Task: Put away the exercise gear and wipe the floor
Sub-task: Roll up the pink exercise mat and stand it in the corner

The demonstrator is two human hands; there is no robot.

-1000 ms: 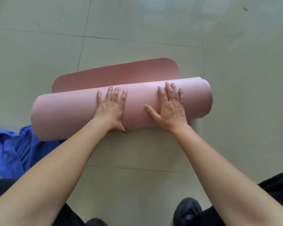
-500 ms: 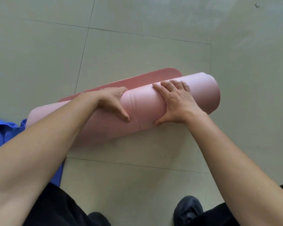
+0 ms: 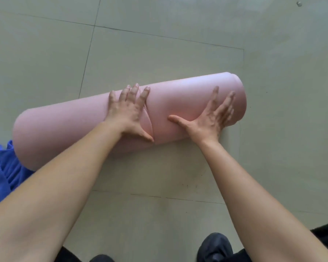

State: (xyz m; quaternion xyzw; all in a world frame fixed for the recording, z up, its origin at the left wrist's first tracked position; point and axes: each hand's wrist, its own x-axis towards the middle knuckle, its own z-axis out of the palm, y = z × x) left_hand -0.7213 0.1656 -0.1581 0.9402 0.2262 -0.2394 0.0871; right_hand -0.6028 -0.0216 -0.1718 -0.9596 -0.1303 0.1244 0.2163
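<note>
Mat (image 3: 70, 129), pink and rolled up whole, lies on the tiled floor (image 3: 159, 44) across the middle of the frame, its left end lower and its right end higher toward centre right. I see my left grip (image 3: 128, 114) flat on the roll near its middle, fingers straight and spread, thumb down the near side; it presses and clasps nothing. My right grip (image 3: 209, 120) lies flat near the roll's right end, fingers splayed, thumb stretched toward the left grip, likewise pressing with nothing clasped. A crease dents the mat between the two thumbs. At lower left a blue cloth (image 3: 2, 167) lies on the floor against the roll's left end; whether it runs under the roll I cannot tell. A dark shoe (image 3: 214, 246) shows at the bottom edge, right of centre.
</note>
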